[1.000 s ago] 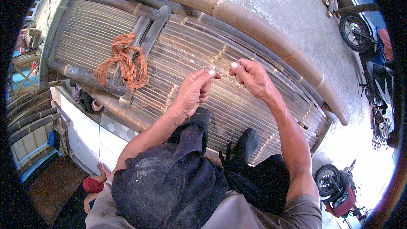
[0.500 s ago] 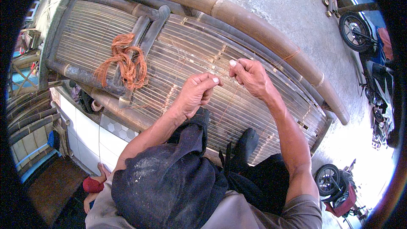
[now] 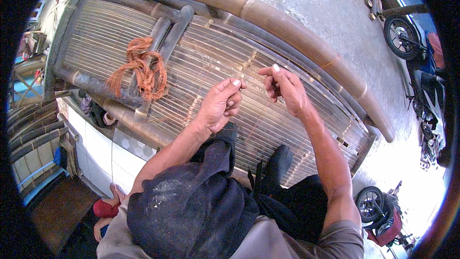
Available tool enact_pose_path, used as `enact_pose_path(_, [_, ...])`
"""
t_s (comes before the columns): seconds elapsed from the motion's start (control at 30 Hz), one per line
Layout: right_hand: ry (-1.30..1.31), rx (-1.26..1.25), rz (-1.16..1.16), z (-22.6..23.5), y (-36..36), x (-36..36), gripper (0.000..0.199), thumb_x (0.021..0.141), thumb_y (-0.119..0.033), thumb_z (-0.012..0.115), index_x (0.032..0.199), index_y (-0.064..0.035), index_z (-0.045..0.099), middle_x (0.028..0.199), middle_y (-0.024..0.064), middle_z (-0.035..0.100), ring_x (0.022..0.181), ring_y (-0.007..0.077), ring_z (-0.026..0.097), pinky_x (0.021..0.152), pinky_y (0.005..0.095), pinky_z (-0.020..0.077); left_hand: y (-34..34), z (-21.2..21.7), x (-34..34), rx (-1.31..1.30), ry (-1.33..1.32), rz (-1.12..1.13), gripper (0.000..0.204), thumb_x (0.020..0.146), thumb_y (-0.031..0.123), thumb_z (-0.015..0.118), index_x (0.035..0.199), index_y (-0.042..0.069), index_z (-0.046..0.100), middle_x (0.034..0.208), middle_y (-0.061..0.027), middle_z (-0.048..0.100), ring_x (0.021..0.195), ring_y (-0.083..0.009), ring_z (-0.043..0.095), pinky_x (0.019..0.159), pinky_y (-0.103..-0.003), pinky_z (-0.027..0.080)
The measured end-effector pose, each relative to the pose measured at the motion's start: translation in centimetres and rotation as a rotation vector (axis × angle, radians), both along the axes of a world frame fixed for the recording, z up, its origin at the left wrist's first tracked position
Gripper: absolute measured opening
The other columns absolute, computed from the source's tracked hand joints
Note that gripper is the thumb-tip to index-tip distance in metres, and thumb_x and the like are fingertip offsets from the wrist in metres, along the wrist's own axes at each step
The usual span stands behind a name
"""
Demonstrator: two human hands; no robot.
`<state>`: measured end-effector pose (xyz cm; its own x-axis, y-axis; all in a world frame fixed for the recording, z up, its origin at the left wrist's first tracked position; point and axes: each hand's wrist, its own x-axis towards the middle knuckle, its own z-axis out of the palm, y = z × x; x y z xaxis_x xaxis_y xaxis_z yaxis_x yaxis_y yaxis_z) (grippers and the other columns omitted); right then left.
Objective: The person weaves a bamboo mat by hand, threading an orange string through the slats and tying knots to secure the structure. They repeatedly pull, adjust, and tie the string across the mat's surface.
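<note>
My left hand [image 3: 218, 106] is closed in a pinch, with thumb against forefinger, above a bench of thin bamboo slats [image 3: 211, 52]. Whatever those fingertips hold is too fine to make out. To its right, over the same slats, my right hand [image 3: 289, 93] has its thumb and forefinger apart and the other fingers curled; nothing shows plainly in it. A loose bundle of orange fibre strands [image 3: 152, 77] lies on the left part of the bench, across a dark bamboo crosspiece, away from both hands.
A thick bamboo pole [image 3: 287, 17] runs along the bench's far side. My dark-clad foot [image 3: 279, 163] rests on the slats. Motorcycles [image 3: 431, 96] stand at the right. At lower left, another person's bare foot [image 3: 116, 193] shows beside white tiles [image 3: 103, 146].
My right hand has loosened from a closed fist, its thumb and forefinger now apart. My left hand has shifted slightly left and stays pinched. The orange bundle has not moved.
</note>
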<state>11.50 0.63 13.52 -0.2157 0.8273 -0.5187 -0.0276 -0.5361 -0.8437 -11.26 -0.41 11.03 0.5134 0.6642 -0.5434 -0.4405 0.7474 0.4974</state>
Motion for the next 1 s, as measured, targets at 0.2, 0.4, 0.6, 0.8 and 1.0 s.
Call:
enact_pose_path(0.2, [-0.078, 0.104, 0.219, -0.7, -1.7, -2.6, 0.046, 0.102, -0.033, 0.061, 0.137, -0.0044, 0.059, 0.096, 0.0005, 0.065, 0.080, 0.0095, 0.059, 0.069, 0.0272, 0.0514, 0.1, -0.4, -0.2, 0.020, -0.007, 0.021, 0.020, 0.105, 0.029, 0.055, 0.106, 0.009, 0.060, 0.064, 0.0074, 0.039, 0.050, -0.0012, 0.029, 0.044, -0.018, 0.024])
enact_pose_path(0.4, [-0.142, 0.156, 0.115, -1.9, -2.0, -4.4, 0.046, 0.099, -0.028, 0.067, 0.135, -0.0011, 0.059, 0.092, 0.0001, 0.066, 0.075, 0.0062, 0.058, 0.062, 0.0234, 0.0478, -0.2, -0.5, 0.1, -0.001, 0.085, 0.009, 0.021, 0.104, 0.030, 0.057, 0.102, 0.010, 0.062, 0.062, 0.0086, 0.037, 0.049, -0.0006, 0.029, 0.043, -0.018, 0.022])
enact_pose_path(0.6, [-0.093, 0.130, 0.020, -2.0, -2.1, -4.1, 0.039, 0.099, -0.028, 0.067, 0.128, -0.0013, 0.065, 0.086, -0.0016, 0.064, 0.070, 0.0048, 0.055, 0.060, 0.0212, 0.0458, -0.1, -0.4, 0.1, 0.027, 0.106, 0.020, 0.020, 0.104, 0.028, 0.057, 0.101, 0.009, 0.063, 0.061, 0.0089, 0.037, 0.049, -0.0011, 0.028, 0.042, -0.019, 0.022])
enact_pose_path(0.8, [-0.067, 0.084, -0.086, -2.1, -1.4, -4.0, 0.034, 0.100, -0.026, 0.065, 0.122, -0.0001, 0.067, 0.084, -0.0013, 0.064, 0.069, 0.0053, 0.055, 0.060, 0.0212, 0.0460, -0.2, -0.2, 0.3, -0.010, 0.120, -0.008, 0.019, 0.104, 0.026, 0.056, 0.101, 0.009, 0.063, 0.062, 0.0087, 0.037, 0.049, -0.0012, 0.028, 0.043, -0.018, 0.023])
enact_pose_path(1.0, [-0.068, 0.095, -0.092, -2.2, -1.2, -4.0, 0.028, 0.102, -0.025, 0.063, 0.114, -0.0001, 0.070, 0.079, -0.0006, 0.064, 0.067, 0.0056, 0.054, 0.059, 0.0221, 0.0455, -0.4, -0.3, 0.2, -0.060, 0.043, -0.049, 0.019, 0.105, 0.026, 0.055, 0.103, 0.009, 0.062, 0.061, 0.0083, 0.036, 0.048, -0.0022, 0.028, 0.044, -0.019, 0.023])
